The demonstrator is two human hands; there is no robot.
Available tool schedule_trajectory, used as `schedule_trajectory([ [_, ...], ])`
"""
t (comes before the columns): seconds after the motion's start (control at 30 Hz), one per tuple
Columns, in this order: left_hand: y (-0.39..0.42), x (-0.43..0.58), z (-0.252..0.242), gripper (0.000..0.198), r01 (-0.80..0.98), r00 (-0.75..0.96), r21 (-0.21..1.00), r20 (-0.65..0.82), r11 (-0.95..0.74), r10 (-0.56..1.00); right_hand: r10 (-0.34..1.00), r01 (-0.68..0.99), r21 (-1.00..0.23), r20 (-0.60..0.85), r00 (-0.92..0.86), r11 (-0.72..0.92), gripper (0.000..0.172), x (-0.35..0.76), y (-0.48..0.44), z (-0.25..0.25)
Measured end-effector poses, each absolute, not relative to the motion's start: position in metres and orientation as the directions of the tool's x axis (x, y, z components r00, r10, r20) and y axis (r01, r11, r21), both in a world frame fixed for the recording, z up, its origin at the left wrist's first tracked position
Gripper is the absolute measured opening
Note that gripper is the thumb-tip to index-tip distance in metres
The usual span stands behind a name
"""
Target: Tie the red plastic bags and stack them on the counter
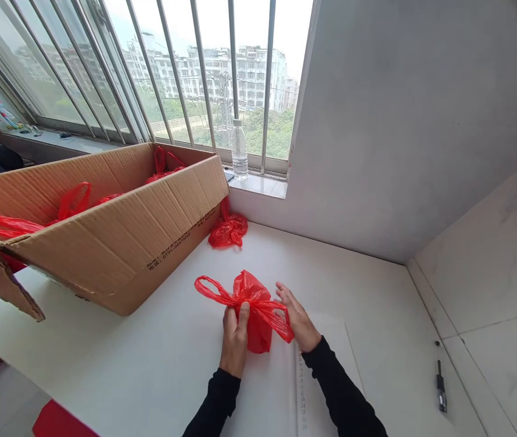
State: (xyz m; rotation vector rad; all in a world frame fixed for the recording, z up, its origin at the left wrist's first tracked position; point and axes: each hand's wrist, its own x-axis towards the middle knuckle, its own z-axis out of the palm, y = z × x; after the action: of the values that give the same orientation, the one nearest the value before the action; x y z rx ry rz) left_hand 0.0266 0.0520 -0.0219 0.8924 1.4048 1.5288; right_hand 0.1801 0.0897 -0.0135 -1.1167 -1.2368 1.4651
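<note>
A red plastic bag point(258, 331) with two handle loops is in front of me, gathered in at its neck. What is inside does not show. My left hand point(234, 343) pinches the gathered neck, its thumb on top, and one loop sticks out to the left. On the other side, my right hand point(302, 321) is open, fingers stretched beside the right-hand loop; whether it touches the plastic I cannot tell. Farther back, a second tied red bag point(228, 232) lies on the white table point(171, 358) near the wall.
A large open cardboard box point(116, 255) holding several red bags takes up the left side. On the window sill stands a clear water bottle point(239, 152). A black screwdriver-like tool point(441, 388) lies near the right wall. Beneath my right forearm is a flat white piece point(326, 388) with markings.
</note>
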Motion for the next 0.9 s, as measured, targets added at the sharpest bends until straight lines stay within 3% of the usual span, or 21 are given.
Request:
schedule_trajectory([
  [0.07, 0.055, 0.037, -0.026, 0.035, -0.057, -0.346, 0.998, -0.015, -0.005, 0.938, 0.935, -0.058, -0.998, 0.011, -0.355, -0.01, 0.057, 0.162, 0.08, -0.013],
  [0.13, 0.059, 0.039, -0.028, 0.036, -0.021, -0.34, 1.0, -0.007, 0.0, 0.94, 0.918, -0.081, -0.996, 0.069, -0.391, 0.04, 0.055, 0.151, 0.074, -0.011],
  [0.4, 0.115, 0.012, 0.004, 0.033, 0.088, -0.354, 0.991, 0.13, -0.105, 0.926, 0.971, -0.191, -0.954, -0.215, -0.103, -0.231, 0.064, 0.184, 0.095, -0.009],
  [0.57, 0.239, -0.015, 0.051, 0.02, 0.19, -0.336, 0.969, 0.213, -0.156, 0.917, 0.967, -0.205, -0.945, -0.24, -0.088, -0.253, 0.062, 0.196, 0.099, -0.008],
  [0.67, 0.279, -0.023, 0.06, 0.029, 0.256, -0.343, 0.955, 0.234, -0.15, 0.91, 0.967, -0.225, -0.942, -0.236, -0.094, -0.251, 0.063, 0.199, 0.1, -0.006],
  [0.77, 0.249, -0.021, 0.052, 0.037, 0.299, -0.269, 0.936, 0.268, -0.184, 0.925, 0.976, -0.218, -0.951, -0.211, -0.062, -0.22, 0.06, 0.206, 0.103, -0.002],
  [0.9, 0.12, -0.05, 0.032, 0.035, 0.452, -0.252, 0.88, 0.281, -0.144, 0.926, 0.984, -0.166, -0.97, -0.169, -0.054, -0.176, 0.054, 0.215, 0.103, 0.006],
])
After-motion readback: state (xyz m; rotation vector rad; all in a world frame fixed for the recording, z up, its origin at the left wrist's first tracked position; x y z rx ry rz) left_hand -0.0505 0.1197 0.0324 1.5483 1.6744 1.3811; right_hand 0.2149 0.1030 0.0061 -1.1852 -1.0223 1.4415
